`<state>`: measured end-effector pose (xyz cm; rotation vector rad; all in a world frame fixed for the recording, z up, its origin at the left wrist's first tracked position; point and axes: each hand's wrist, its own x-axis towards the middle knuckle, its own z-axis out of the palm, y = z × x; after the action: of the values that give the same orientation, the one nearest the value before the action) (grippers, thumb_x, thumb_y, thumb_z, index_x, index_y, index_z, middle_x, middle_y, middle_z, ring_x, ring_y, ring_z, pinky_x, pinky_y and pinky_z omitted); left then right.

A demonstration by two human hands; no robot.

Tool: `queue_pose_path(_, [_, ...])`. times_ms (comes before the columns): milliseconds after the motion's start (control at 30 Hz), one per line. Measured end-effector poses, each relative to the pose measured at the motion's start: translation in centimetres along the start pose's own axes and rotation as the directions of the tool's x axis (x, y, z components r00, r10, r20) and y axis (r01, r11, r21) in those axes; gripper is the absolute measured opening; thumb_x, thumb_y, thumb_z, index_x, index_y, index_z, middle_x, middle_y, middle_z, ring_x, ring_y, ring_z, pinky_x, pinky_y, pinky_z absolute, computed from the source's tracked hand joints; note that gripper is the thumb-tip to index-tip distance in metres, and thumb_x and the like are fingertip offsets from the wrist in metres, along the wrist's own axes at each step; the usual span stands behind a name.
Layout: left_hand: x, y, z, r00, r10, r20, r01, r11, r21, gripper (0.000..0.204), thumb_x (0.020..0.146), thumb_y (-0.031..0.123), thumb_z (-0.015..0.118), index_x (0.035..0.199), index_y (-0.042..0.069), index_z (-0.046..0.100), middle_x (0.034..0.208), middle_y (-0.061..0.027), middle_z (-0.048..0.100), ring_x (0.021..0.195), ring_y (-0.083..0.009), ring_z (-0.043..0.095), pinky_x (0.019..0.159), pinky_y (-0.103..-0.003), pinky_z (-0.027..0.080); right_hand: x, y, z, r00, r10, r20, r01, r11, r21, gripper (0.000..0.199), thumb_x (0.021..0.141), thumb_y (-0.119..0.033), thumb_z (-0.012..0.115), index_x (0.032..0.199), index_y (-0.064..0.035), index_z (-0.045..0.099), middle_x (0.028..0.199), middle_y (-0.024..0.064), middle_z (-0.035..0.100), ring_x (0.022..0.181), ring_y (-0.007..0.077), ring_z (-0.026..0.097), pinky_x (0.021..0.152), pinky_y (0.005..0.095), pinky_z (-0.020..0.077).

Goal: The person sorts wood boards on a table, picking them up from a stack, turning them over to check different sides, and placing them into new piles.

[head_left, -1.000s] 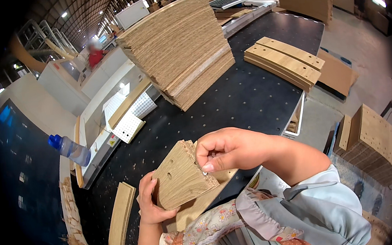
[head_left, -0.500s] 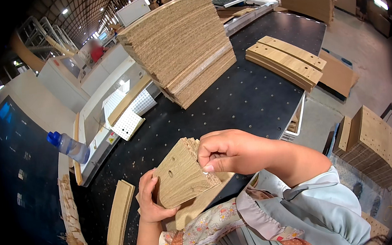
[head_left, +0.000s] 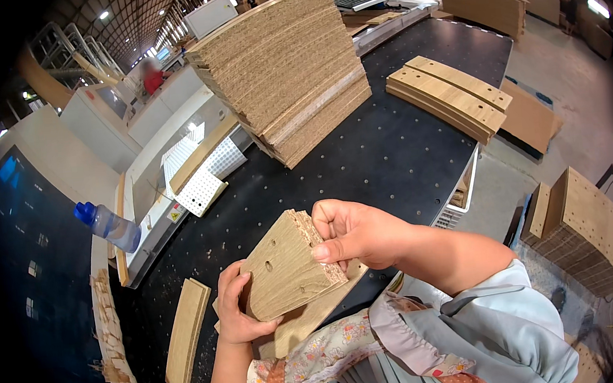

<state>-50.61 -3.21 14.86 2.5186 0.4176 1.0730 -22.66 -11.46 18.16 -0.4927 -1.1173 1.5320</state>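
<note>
My left hand [head_left: 235, 314] grips the left side of a small wood-grain particleboard panel [head_left: 284, 270] with round holes in its face, fingers behind and thumb along the lower edge. The panel is tilted up toward me, its rough chipboard edge on the right. Against that edge is my right hand [head_left: 358, 234], fingers curled in and thumb pressed to the edge; whatever lies between them is hidden. Beneath the panel, another wood-grain board [head_left: 311, 322] shows in part.
A tall stack of particleboard [head_left: 288, 69] stands on the black table [head_left: 422, 181]. Drilled strips [head_left: 447, 95] lie at the far right, and narrow boards [head_left: 186, 337] at the left. A blue-capped bottle [head_left: 109, 227] is on the left ledge. More drilled panels [head_left: 583, 225] are piled right.
My right hand has shifted slightly along the panel's edge, its thumb now lying more openly against the chipboard. The panel has turned a little; my left hand keeps its grip.
</note>
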Motion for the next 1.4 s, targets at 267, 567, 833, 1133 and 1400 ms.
queue_pose_path(267, [1.3,-0.4,1.2,0.993,-0.074,0.091,0.063,0.992,0.113,0.089,0.041,0.025,0.083,0.121,0.011,0.048,0.124,-0.0176,0.046,0.111,-0.036,0.046,0.093,-0.046,0.038,-1.5,1.8,-2.3,0.954,-0.206,-0.218,0.21,0.978,-0.008,0.019,0.087,-0.016,0.064,0.087,-0.008,0.047,0.076,0.0003,0.056,0.067,0.0081,0.054,0.06,0.0233,0.0461])
queue_pose_path(567, [5.7,1.3,3.6,0.92,-0.106,0.378,-0.07,0.903,0.424,0.075,0.046,0.03,0.079,0.114,0.011,0.055,0.121,-0.0147,0.047,0.111,-0.0351,0.043,0.094,-0.045,0.033,-3.2,-2.4,-0.5,0.975,-0.021,0.223,0.211,-0.251,-0.945,0.068,0.054,-0.022,0.084,0.108,-0.0014,0.048,0.134,0.025,0.039,0.131,0.0393,0.03,0.105,0.054,0.0276])
queue_pose_path(833, [10.9,3.1,7.6,0.776,-0.045,0.629,-0.26,0.886,0.384,0.071,0.047,0.03,0.078,0.113,0.015,0.057,0.118,-0.0139,0.049,0.111,-0.0317,0.044,0.091,-0.044,0.034,-5.2,1.6,-4.5,0.999,-0.007,0.037,0.033,-0.312,-0.95,0.066,0.058,-0.032,0.08,0.106,-0.0025,0.046,0.133,0.0243,0.037,0.124,0.0392,0.037,0.099,0.0586,0.0332])
queue_pose_path(1133, [19.1,5.6,14.8,0.761,0.151,0.631,-0.422,0.854,0.305,0.077,0.056,0.028,0.078,0.126,0.016,0.048,0.13,-0.015,0.041,0.126,-0.0336,0.034,0.106,-0.056,0.022,-12.3,-1.9,-11.1,0.917,-0.36,-0.17,-0.23,-0.129,-0.965,0.061,0.049,-0.026,0.077,0.101,-0.0083,0.051,0.121,0.0216,0.045,0.105,0.0369,0.048,0.084,0.0441,0.038])
queue_pose_path(1400, [16.1,3.0,15.2,0.762,-0.091,0.641,-0.133,0.947,0.292,0.085,0.061,0.028,0.078,0.135,0.014,0.039,0.142,-0.0167,0.03,0.134,-0.0369,0.022,0.108,-0.056,0.018,-15.1,-13.6,-22.5,0.52,-0.514,-0.682,-0.818,-0.069,-0.572,0.061,0.054,-0.026,0.073,0.106,-0.0049,0.049,0.109,0.016,0.053,0.104,0.0332,0.051,0.086,0.0423,0.042])
